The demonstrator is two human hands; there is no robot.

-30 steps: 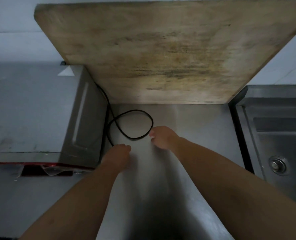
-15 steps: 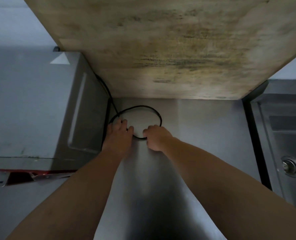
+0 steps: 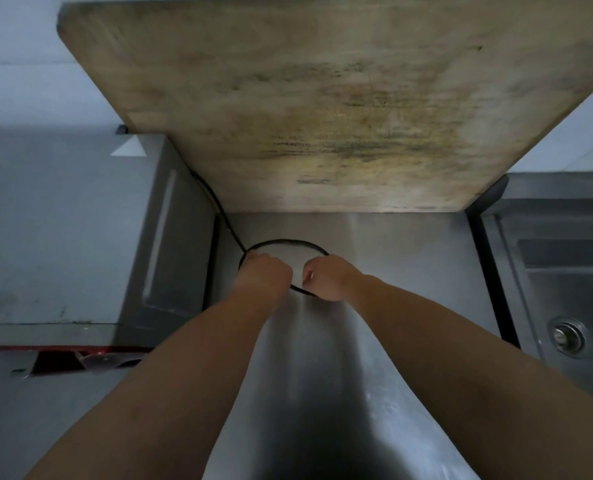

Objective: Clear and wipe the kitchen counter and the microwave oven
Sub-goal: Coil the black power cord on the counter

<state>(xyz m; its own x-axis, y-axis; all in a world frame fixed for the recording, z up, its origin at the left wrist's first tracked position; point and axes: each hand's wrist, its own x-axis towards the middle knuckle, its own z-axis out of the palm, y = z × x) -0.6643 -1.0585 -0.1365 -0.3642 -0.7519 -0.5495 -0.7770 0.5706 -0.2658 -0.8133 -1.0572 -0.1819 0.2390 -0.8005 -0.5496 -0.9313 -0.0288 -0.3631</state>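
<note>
Both hands are down on the stainless steel bench (image 3: 392,271), working on the black power cord (image 3: 288,241) that's looped into a circle near the back edge. The left hand (image 3: 263,275) has its fingers curled round the left side of the loop, right where the cord runs off behind the microwave oven (image 3: 63,237). The right hand (image 3: 326,277) is curled into a fist on the right side of the loop, and the cord passes under it; looks like it's holding it, fingers tucked in.

The microwave sits at the left edge of the bench, grey top looking pretty scuffed. A big stained wooden cutting board (image 3: 340,116) stands leaning against the wall along the back edge, its bottom resting on the bench just behind the loop. The sink (image 3: 565,306) is off the right edge, drain visible.
</note>
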